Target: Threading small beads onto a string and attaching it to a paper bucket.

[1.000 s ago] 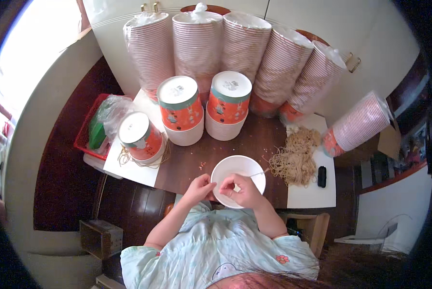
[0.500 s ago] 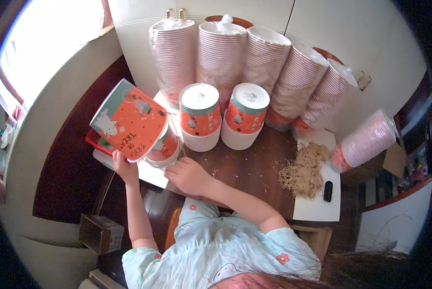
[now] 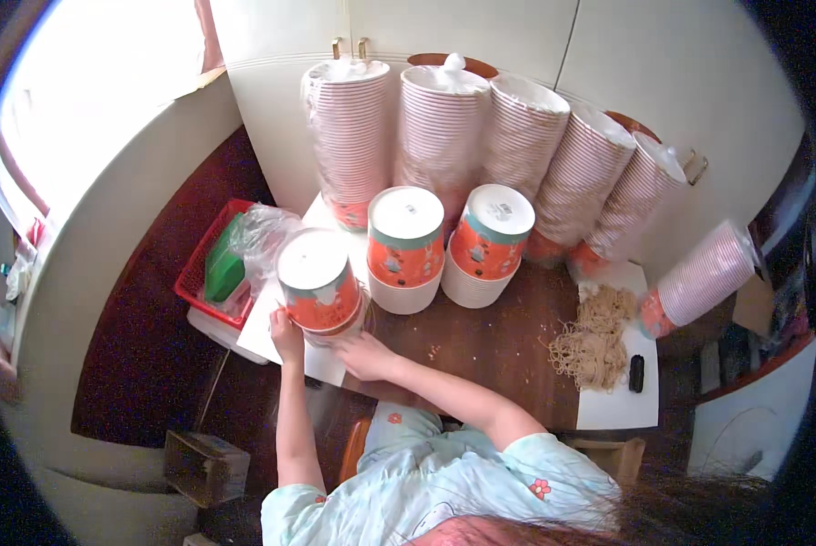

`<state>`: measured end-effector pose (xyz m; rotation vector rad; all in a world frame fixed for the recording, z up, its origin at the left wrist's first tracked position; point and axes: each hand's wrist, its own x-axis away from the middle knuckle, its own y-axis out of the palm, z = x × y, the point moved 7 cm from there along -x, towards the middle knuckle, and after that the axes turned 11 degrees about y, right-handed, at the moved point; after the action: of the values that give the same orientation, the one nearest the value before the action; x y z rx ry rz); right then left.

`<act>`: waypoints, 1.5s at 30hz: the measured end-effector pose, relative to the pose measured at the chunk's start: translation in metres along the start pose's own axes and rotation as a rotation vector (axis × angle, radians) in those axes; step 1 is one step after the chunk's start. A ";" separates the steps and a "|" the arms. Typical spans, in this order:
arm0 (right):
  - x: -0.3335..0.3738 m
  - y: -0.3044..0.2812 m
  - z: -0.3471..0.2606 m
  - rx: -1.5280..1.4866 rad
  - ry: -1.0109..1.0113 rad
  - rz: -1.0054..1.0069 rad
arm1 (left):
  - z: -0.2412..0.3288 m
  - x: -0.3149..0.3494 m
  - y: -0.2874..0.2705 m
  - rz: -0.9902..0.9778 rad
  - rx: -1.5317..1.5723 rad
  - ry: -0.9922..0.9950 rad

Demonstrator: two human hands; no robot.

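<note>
Clearly both hands are steadying one short stack of upturned paper bowls (image 3: 319, 284), orange-sided with a teal band and a white base facing up, which stands at the table's left end, at about nine o'clock from the table's middle. The left hand (image 3: 286, 333) presses its curled fingers against the stack's lower left side, while the right hand (image 3: 364, 353) lies at its foot with fingers spread along the rim; whether that hand truly grips or only braces I cannot tell. Holding low on both sides likely keeps the nested bowls from sliding apart. Two similar short stacks (image 3: 405, 247) stand just beside it toward three o'clock, bases up as well. Behind them, at twelve o'clock, tall wrapped columns of bowls (image 3: 444, 136) lean against the white cupboard, probably as stock. A heap of tan string (image 3: 595, 335) rests at three o'clock near a small black object (image 3: 636, 373). A red basket (image 3: 210, 264) with a green item sits at nine o'clock, off the brown table (image 3: 490, 346).
</note>
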<state>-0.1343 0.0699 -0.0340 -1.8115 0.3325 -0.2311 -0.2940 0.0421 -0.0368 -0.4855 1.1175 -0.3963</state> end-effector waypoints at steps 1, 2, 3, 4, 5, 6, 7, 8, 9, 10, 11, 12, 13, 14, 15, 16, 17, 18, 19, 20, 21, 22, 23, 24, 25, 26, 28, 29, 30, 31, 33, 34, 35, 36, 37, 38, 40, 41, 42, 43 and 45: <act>0.001 0.008 0.002 0.002 -0.001 -0.006 | -0.003 0.007 0.004 -0.085 0.100 -0.017; 0.001 0.013 0.006 -0.056 0.007 0.009 | -0.007 0.011 0.003 -0.085 0.101 -0.023; 0.002 0.016 0.009 -0.115 0.015 0.022 | -0.005 0.013 0.002 -0.094 0.119 -0.020; 0.003 0.021 0.010 -0.113 0.014 0.015 | -0.003 0.014 0.000 -0.104 0.137 -0.017; 0.004 0.024 0.012 -0.128 0.017 0.025 | -0.002 0.014 -0.002 -0.104 0.138 -0.024; 0.005 0.024 0.013 -0.144 0.016 0.040 | -0.003 0.012 -0.006 -0.115 0.194 -0.065; 0.006 0.026 0.012 -0.145 0.012 0.034 | -0.005 0.011 -0.009 -0.127 0.247 -0.108; 0.007 0.024 0.011 -0.143 0.006 0.066 | -0.004 0.007 -0.012 -0.128 0.244 -0.113; 0.009 0.020 0.008 -0.140 -0.005 0.099 | 0.003 -0.002 -0.022 -0.092 0.213 -0.071; 0.012 0.020 0.007 -0.133 -0.009 0.113 | 0.012 -0.009 -0.028 -0.063 0.186 -0.030; 0.017 0.021 0.006 -0.136 -0.009 0.109 | 0.021 -0.020 -0.033 -0.054 0.199 0.005; 0.022 0.017 0.003 -0.188 -0.014 0.136 | 0.028 -0.030 -0.040 -0.053 0.193 0.005; 0.029 0.014 0.003 -0.239 -0.015 0.161 | 0.038 -0.040 -0.046 -0.032 0.155 0.049; 0.038 0.011 0.003 -0.327 -0.030 0.195 | 0.048 -0.051 -0.051 -0.010 0.116 0.094; 0.047 0.010 0.002 -0.356 -0.005 0.165 | 0.060 -0.062 -0.056 0.017 0.091 0.159; 0.057 0.012 0.002 -0.387 0.021 0.133 | 0.075 -0.075 -0.060 0.021 0.091 0.210; 0.067 0.014 0.003 -0.407 0.024 0.140 | 0.093 -0.089 -0.061 0.025 0.092 0.263; 0.076 0.013 0.000 -0.410 0.024 0.144 | 0.110 -0.099 -0.058 0.033 0.146 0.303; 0.085 0.016 -0.003 -0.432 0.027 0.095 | 0.127 -0.107 -0.053 -0.012 0.186 0.326; 0.092 0.020 -0.006 -0.453 0.031 0.048 | 0.146 -0.115 -0.047 -0.058 0.226 0.349; 0.100 0.022 -0.008 -0.480 0.021 0.038 | 0.166 -0.121 -0.038 -0.110 0.239 0.385; 0.105 0.023 -0.010 -0.482 0.020 0.040 | 0.184 -0.125 -0.029 -0.161 0.247 0.416; 0.111 0.023 -0.012 -0.505 0.019 0.047 | 0.201 -0.128 -0.023 -0.229 0.254 0.419; 0.114 0.021 -0.012 -0.525 0.017 0.057 | 0.214 -0.130 -0.016 -0.232 0.269 0.453; 0.117 0.018 -0.011 -0.534 0.019 0.080 | 0.225 -0.131 -0.007 -0.235 0.284 0.486; 0.121 0.016 -0.010 -0.534 0.019 0.085 | 0.233 -0.132 0.001 -0.258 0.269 0.484; 0.132 0.007 -0.006 -0.526 0.011 0.138 | 0.234 -0.125 0.033 -0.344 0.174 0.514; 0.139 0.007 -0.002 -0.526 0.020 0.142 | 0.234 -0.123 0.036 -0.296 0.203 0.441; 0.148 0.005 0.006 -0.530 0.031 0.153 | 0.238 -0.124 0.037 -0.319 0.212 0.415; 0.156 0.002 0.013 -0.535 0.031 0.166 | 0.234 -0.123 0.040 -0.293 0.221 0.369; 0.175 -0.006 0.027 -0.563 0.054 0.182 | 0.226 -0.125 0.042 -0.263 0.374 0.296; 0.186 -0.011 0.034 -0.593 0.081 0.193 | 0.222 -0.126 0.043 -0.336 0.570 0.033; 0.196 -0.014 0.039 -0.593 0.079 0.196 | 0.223 -0.126 0.040 -0.260 0.420 0.168; 0.206 -0.020 0.048 -0.591 0.092 0.234 | 0.232 -0.130 0.036 -0.253 0.408 0.180; 0.215 -0.025 0.054 -0.592 0.096 0.270 | 0.232 -0.131 0.032 -0.267 0.432 0.098; 0.222 -0.027 0.059 -0.590 0.093 0.276 | 0.225 -0.132 0.034 -0.170 0.391 0.195; 0.235 -0.027 0.076 -0.609 0.168 0.311 | 0.240 -0.144 0.015 -0.179 0.309 0.117; 0.239 -0.031 0.081 -0.606 0.164 0.318 | 0.233 -0.147 0.010 -0.125 0.290 0.177; 0.240 -0.035 0.085 -0.630 0.166 0.312 | 0.239 -0.152 0.001 -0.105 0.239 0.201; 0.241 -0.039 0.091 -0.654 0.170 0.307 | 0.248 -0.159 -0.010 -0.085 0.190 0.227; 0.242 -0.051 0.102 -0.652 0.172 0.340 | 0.254 -0.167 -0.034 -0.020 0.354 0.157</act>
<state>0.1315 0.0914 -0.0154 -2.3336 0.9096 -0.0344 -0.1267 0.1460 0.1974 -0.1554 1.1639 -0.6443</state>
